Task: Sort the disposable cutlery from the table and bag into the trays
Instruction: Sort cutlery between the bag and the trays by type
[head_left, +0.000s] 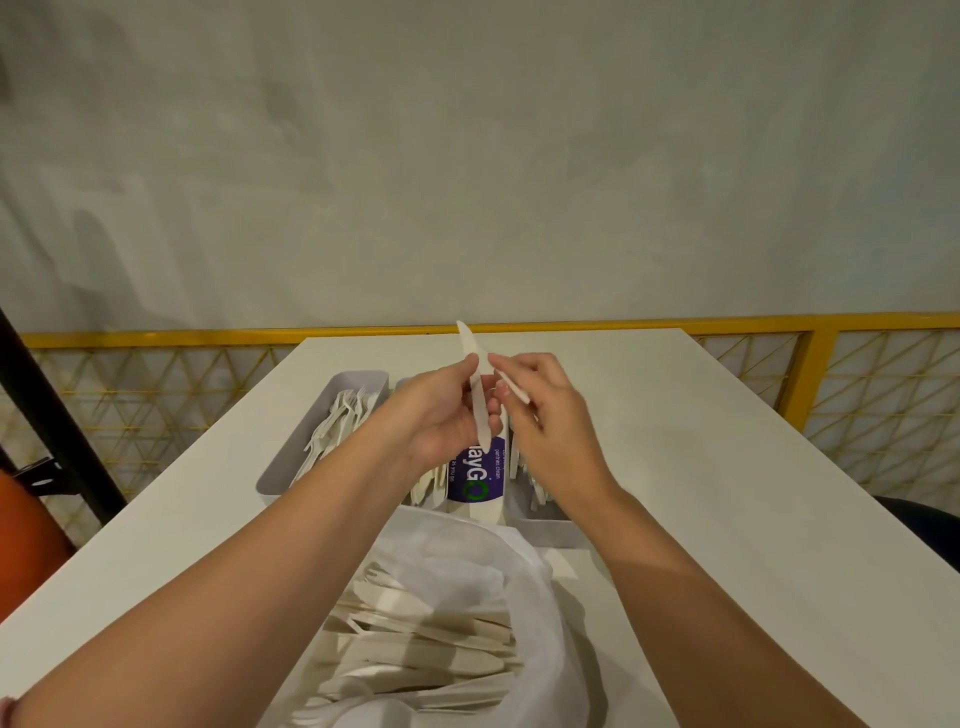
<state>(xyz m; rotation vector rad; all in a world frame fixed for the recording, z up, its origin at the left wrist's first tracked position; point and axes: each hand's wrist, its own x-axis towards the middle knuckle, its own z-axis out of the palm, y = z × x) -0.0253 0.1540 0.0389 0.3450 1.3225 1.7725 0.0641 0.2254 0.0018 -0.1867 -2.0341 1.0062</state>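
Above the middle of the white table (701, 441), both hands are up over the trays. The left hand (441, 415) curls its fingers round a white plastic knife (469, 353), upright, tip pointing far. The right hand (548, 415) pinches a second slim white piece (514, 391) between thumb and fingertips, just beside the knife; fork or spoon, I can't tell. My read: two pieces being separated, mid-sort. Next, each must go down into its own tray. Forks fill the grey rectangular tray (291, 457) on the left; the trays under the hands are mostly hidden, with a blue-labelled packet (475, 478) lying there. The clear plastic bag (524, 566), heaped with cutlery, crowds the trays' near ends, so lowering from above looks safest. Bare tabletop lies on both sides.
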